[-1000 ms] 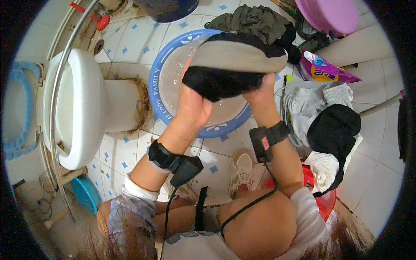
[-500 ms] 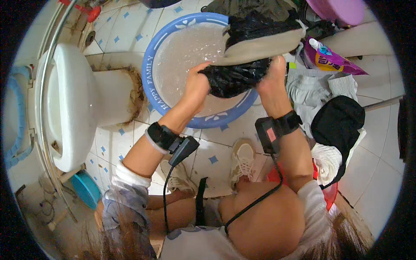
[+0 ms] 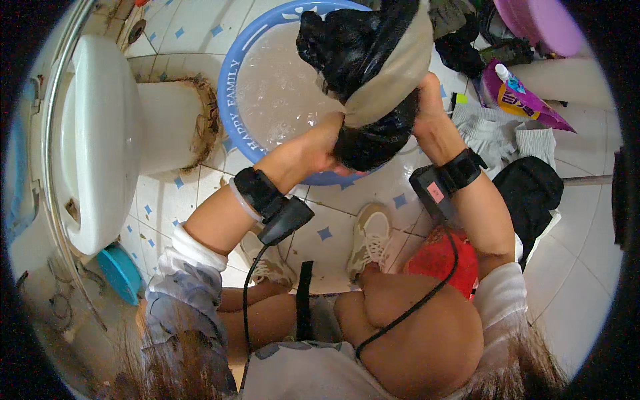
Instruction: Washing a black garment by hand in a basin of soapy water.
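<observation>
A wet garment (image 3: pixel 393 77), shiny black with a wide beige panel, is bunched up between my two hands. It hangs over the right side of a blue basin (image 3: pixel 231 87) that holds cloudy, sudsy water (image 3: pixel 273 100). My left hand (image 3: pixel 323 143) is closed on the near left of the bundle, its fingers partly underneath. Around the right edge of the cloth, my right hand (image 3: pixel 430 107) is closed too, with most of its fingers hidden behind the fabric. The garment covers much of the basin's right half.
Left of the basin stands a white toilet (image 3: pixel 107 147), with a teal basin (image 3: pixel 121 275) below it. To the right lie a purple pouch (image 3: pixel 527 103), light grey shorts (image 3: pixel 487 130) and a black cloth (image 3: pixel 527 200) on the tiles. A red bag (image 3: pixel 443 263) sits near my right knee.
My hands have drawn the garment toward me and slightly left. Its beige panel has turned from nearly level to a steep slant, and the black part is more gathered.
</observation>
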Demonstrator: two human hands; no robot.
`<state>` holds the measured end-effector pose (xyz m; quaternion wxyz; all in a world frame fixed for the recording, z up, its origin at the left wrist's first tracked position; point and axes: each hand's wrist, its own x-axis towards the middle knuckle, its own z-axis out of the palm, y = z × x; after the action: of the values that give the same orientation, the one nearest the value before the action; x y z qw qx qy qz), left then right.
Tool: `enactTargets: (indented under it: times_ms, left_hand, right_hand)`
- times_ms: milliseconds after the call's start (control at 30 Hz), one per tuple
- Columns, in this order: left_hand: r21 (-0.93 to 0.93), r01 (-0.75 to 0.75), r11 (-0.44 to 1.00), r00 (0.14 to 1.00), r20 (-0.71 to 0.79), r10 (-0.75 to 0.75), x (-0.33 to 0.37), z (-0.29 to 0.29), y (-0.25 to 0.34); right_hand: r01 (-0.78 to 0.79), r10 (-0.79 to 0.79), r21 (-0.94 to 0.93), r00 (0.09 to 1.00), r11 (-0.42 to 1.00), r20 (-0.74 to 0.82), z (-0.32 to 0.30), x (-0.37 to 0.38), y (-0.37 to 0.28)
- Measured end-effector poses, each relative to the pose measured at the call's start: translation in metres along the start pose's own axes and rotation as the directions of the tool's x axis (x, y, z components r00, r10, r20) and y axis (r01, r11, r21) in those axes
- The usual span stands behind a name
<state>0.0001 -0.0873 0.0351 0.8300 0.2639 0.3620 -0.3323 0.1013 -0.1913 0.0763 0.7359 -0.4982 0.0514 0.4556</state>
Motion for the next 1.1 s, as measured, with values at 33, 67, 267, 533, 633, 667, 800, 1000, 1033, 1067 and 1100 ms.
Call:
enactTargets:
  times_ms: [33, 67, 267, 533, 633, 667, 800, 1000, 1033, 1067, 1100]
  left_hand:
    - [-0.004, -0.005, 1.0, 1.0, 0.005, 0.005, -0.005, 0.0, 0.003]
    - [0.093, -0.008, 0.996, 0.997, 0.082, 0.0, -0.013, -0.003, 0.008]
    - [0.19, -0.097, 0.977, 0.987, 0.142, 0.071, -0.028, -0.004, 0.019]
    - [0.019, -0.231, 0.973, 0.965, 0.136, 0.226, -0.044, -0.001, 0.014]
    - [0.18, -0.634, 0.752, 0.773, 0.113, 0.624, -0.046, -0.004, 0.018]
    - [0.304, -0.741, 0.598, 0.643, 0.068, 0.763, -0.051, 0.005, 0.019]
    - [0.802, -0.551, -0.231, 0.093, 0.335, 0.938, -0.058, 0.033, 0.009]
    - [0.535, 0.274, -0.799, -0.283, 0.839, 0.464, -0.042, 0.034, 0.024]
    - [0.545, 0.214, -0.81, -0.292, 0.827, 0.479, -0.046, 0.026, 0.034]
    - [0.553, 0.144, -0.82, -0.305, 0.814, 0.495, -0.047, 0.023, 0.039]
    - [0.553, 0.141, -0.821, -0.305, 0.813, 0.495, -0.047, 0.022, 0.04]
  right_hand:
    - [0.082, -0.083, -0.03, 0.996, 0.996, -0.029, -0.001, -0.001, 0.001]
    - [0.163, -0.166, -0.062, 0.985, 0.985, -0.055, -0.002, -0.001, 0.003]
    - [0.005, -0.143, 0.34, 0.913, 0.94, 0.383, -0.027, 0.004, -0.008]
    - [0.334, -0.332, 0.357, 0.941, 0.872, -0.069, 0.007, 0.001, -0.01]
    - [0.462, -0.445, 0.213, 0.887, 0.861, -0.123, -0.016, 0.008, -0.028]
    - [0.428, -0.402, 0.285, 0.904, 0.858, -0.147, -0.024, 0.011, -0.034]
    - [0.412, -0.376, 0.397, 0.911, 0.82, -0.17, -0.032, 0.007, -0.046]
    - [0.404, -0.409, 0.316, 0.911, 0.859, -0.053, -0.005, -0.016, -0.031]
    - [0.44, -0.438, 0.22, 0.897, 0.871, -0.059, 0.004, -0.019, -0.025]
    - [0.678, -0.797, -0.589, 0.597, 0.44, 0.092, 0.012, -0.027, -0.013]
    - [0.676, -0.797, -0.591, 0.597, 0.44, 0.09, 0.01, -0.029, -0.011]
